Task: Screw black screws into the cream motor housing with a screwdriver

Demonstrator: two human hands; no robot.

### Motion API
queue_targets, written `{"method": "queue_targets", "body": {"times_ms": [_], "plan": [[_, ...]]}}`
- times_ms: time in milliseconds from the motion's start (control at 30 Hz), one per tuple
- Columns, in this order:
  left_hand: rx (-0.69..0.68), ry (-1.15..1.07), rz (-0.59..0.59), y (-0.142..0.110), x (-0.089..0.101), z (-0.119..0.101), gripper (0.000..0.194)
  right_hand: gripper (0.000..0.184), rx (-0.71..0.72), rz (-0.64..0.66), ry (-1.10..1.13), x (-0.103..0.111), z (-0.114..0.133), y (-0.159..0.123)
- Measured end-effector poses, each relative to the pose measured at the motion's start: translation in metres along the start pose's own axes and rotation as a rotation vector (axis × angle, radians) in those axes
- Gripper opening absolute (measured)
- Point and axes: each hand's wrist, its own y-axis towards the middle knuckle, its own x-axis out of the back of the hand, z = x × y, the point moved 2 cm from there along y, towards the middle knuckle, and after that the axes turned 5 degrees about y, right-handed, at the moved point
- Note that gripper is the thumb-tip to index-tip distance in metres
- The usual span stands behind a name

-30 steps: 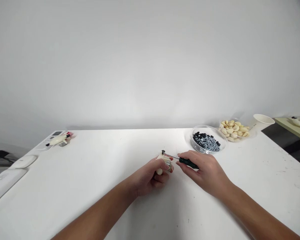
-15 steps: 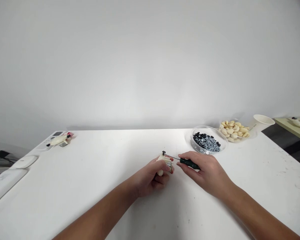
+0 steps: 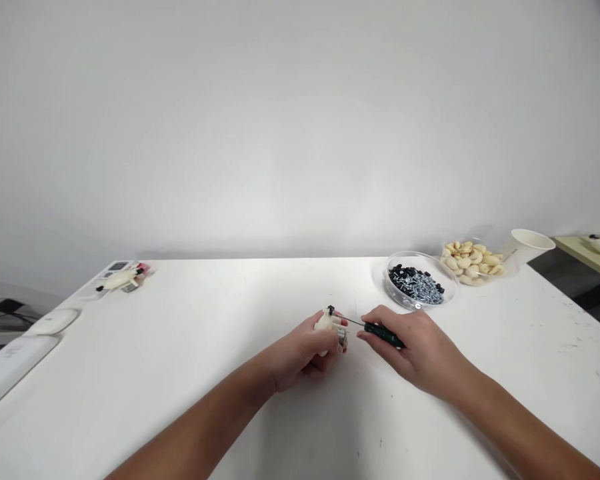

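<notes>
My left hand [image 3: 303, 352] is shut around a small cream plastic part [image 3: 323, 324], which has a black knob [image 3: 331, 311] on top and a metal piece [image 3: 341, 339] at its side. My fingers hide much of the part. My right hand [image 3: 413, 350] grips a green-handled screwdriver [image 3: 383, 335] between thumb and fingers. Its thin shaft [image 3: 353, 321] points left, and its tip ends at the cream part, close to the black knob. The two hands are a short gap apart.
On the white table [image 3: 180, 320], a glass bowl [image 3: 419, 281] holds black parts and silver screws. Behind it are a clear bowl of cream pieces [image 3: 473, 263] and a paper cup [image 3: 531, 245]. Another cream part [image 3: 120, 279], a white mouse [image 3: 55, 321] and a white pad [image 3: 15, 365] lie left.
The whole scene has shifted slightly right in view. My hands stay close together, with the screwdriver tip still at the cream part.
</notes>
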Motion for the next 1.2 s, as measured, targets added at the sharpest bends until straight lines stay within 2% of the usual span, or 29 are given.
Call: {"method": "queue_targets", "body": {"times_ms": [300,467,600,667,800,900,1067,1200], "plan": [[-0.081,-0.009,0.02,0.003,0.0,0.003,0.029,0.028,-0.239,0.027,0.347,-0.003,-0.002,0.001],[-0.167,0.059,-0.059,0.002,0.003,0.002,0.041,0.035,-0.424,0.058,0.6,-0.011,-0.01,0.003],[-0.213,-0.058,0.01,0.001,-0.002,0.001,0.045,0.038,-0.456,0.04,0.714,-0.012,-0.006,0.005],[-0.218,-0.112,0.029,0.003,-0.005,0.002,0.044,0.037,-0.449,0.015,0.649,-0.008,0.001,0.006],[-0.198,-0.143,-0.043,0.009,-0.005,0.007,0.039,0.028,-0.379,-0.024,0.438,0.0,0.012,0.005],[-0.164,-0.184,-0.067,0.01,-0.005,0.01,0.04,0.02,-0.284,-0.042,0.346,-0.001,0.009,0.004],[-0.137,-0.214,-0.072,0.008,-0.005,0.01,0.038,0.012,-0.034,-0.088,0.06,-0.004,0.0,0.003],[-0.103,-0.275,-0.035,0.007,-0.005,0.012,0.034,0.009,0.001,-0.11,0.034,-0.002,-0.001,0.003]]}}
